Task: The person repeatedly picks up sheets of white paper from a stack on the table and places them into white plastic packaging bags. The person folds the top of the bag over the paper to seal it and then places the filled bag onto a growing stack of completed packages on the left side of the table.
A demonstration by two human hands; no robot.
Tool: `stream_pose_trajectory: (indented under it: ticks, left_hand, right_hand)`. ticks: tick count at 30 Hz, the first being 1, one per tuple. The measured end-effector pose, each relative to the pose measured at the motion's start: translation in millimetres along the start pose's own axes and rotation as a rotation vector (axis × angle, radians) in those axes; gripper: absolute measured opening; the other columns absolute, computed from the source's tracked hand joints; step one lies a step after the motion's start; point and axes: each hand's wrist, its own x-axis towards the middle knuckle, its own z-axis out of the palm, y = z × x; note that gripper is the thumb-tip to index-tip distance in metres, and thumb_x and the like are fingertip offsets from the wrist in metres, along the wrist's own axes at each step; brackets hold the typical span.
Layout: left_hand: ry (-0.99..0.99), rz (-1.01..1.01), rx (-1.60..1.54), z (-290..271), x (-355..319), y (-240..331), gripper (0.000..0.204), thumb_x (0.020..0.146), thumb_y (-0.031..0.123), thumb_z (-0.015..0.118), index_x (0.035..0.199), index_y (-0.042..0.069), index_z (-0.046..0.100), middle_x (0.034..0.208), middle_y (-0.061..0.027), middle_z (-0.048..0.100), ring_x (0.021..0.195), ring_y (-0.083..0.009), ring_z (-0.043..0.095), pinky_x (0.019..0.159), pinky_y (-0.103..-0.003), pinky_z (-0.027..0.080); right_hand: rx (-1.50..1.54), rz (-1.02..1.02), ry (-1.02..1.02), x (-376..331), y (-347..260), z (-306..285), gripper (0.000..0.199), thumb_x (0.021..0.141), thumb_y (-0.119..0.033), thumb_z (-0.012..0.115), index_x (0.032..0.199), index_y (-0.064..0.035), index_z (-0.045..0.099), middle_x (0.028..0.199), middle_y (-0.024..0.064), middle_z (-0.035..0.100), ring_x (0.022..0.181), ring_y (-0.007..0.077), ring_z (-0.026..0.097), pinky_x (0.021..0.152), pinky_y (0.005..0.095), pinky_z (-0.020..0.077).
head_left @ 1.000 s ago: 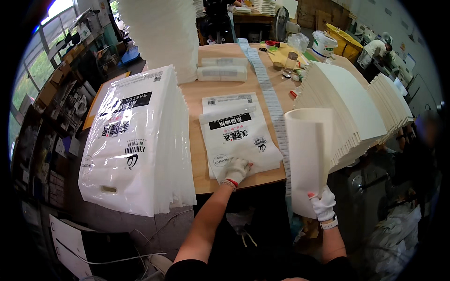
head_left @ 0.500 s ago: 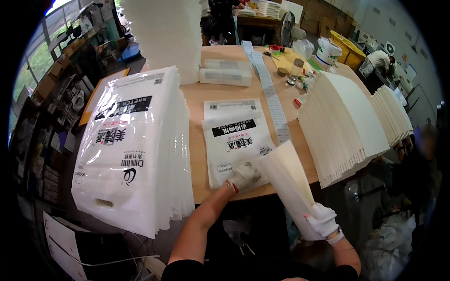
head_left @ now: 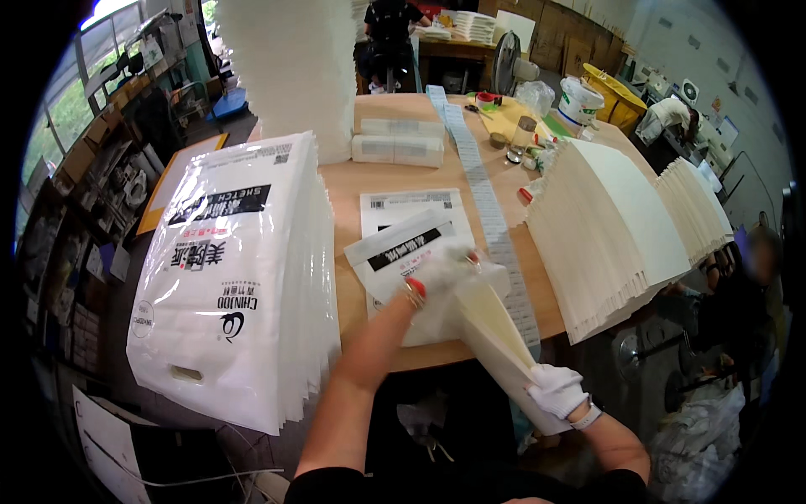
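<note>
My right hand, in a white glove, is closed round a bent stack of cream paper sheets that slants up toward the table's middle. At the upper end of the sheets is my left hand, gloved and smeared by motion. It grips a printed white plastic bag, which lies askew and partly raised. The bag's near edge is blurred against the paper, so I cannot tell whether the sheets are inside it. Beneath it, more printed bags lie flat on the table.
A tall pile of packed bags stands at the left, with a high white stack behind it. At the right are fanned paper stacks. A label strip crosses the wooden table. Two clear boxes sit farther back.
My left hand has moved up and slightly right, and the top bag has turned and lifted. My right hand has shifted a little left with the paper stack.
</note>
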Motion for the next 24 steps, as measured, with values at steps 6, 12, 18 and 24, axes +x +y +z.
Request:
stream_pose_trajectory:
  ticks: [6, 12, 18, 24]
  left_hand:
    - [-0.095, 0.343, 0.73, 86, -88, 114, 0.04, 0.074, 0.009, 0.058, 0.113, 0.007, 0.051, 0.094, -0.015, 0.06, 0.091, -0.0275, 0.059, 0.072, -0.037, 0.05]
    - [0.818, 0.771, 0.32, 87, -118, 29, 0.073, 0.073, 0.003, 0.062, 0.135, -0.001, 0.024, 0.131, -0.0231, 0.034, 0.116, -0.0304, 0.045, 0.098, -0.045, 0.035]
    - [0.545, 0.041, 0.446, 24, -97, -72, 0.055, 0.076, 0.004, 0.059, 0.125, -0.007, 0.036, 0.114, -0.0214, 0.051, 0.108, -0.0328, 0.05, 0.08, -0.033, 0.048]
    - [0.644, 0.042, -0.042, 177, -219, -62, 0.028, 0.08, 0.003, 0.048, 0.105, 0.002, 0.06, 0.091, -0.0201, 0.063, 0.084, -0.0346, 0.061, 0.077, -0.038, 0.049]
  right_hand:
    - [0.106, 0.161, -0.008, 61, -2, 24, 0.026, 0.078, -0.03, 0.057, 0.087, -0.0062, 0.059, 0.08, 0.0155, 0.063, 0.075, 0.0337, 0.061, 0.063, 0.0433, 0.0482]
    - [0.68, 0.157, 0.36, 28, -28, -7, 0.03, 0.074, -0.016, 0.066, 0.102, -0.0069, 0.062, 0.082, 0.0161, 0.065, 0.075, 0.0291, 0.064, 0.067, 0.0357, 0.0493]
    - [1.124, 0.105, 0.008, 7, -35, -2, 0.029, 0.079, -0.01, 0.063, 0.105, 0.0004, 0.06, 0.086, 0.0069, 0.066, 0.075, 0.0114, 0.06, 0.066, 0.027, 0.0487]
    - [2.074, 0.409, -0.313, 4, -23, 46, 0.026, 0.086, -0.009, 0.054, 0.11, 0.0015, 0.058, 0.098, 0.0093, 0.064, 0.089, 0.0179, 0.062, 0.074, 0.0302, 0.0499]
